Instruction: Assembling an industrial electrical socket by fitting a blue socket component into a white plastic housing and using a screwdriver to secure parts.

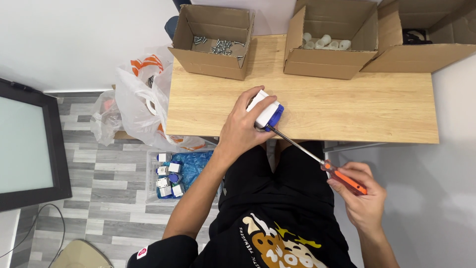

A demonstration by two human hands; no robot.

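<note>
Head view, looking down: at centre frame the left hand [243,130] grips a white and blue plastic part [266,112] at the near edge of a wooden table [347,106]. At lower right the right hand [361,194] holds an orange-handled screwdriver [317,160], tip at the part. The long, slanted shaft could slip off and jab the fingers.

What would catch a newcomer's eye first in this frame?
First the left hand, gripping a white and blue plastic part at the near edge of the wooden table, with the right hand driving an orange-handled screwdriver into it. Next, three open cardboard boxes along the far edge; the left box holds loose screws.
</note>
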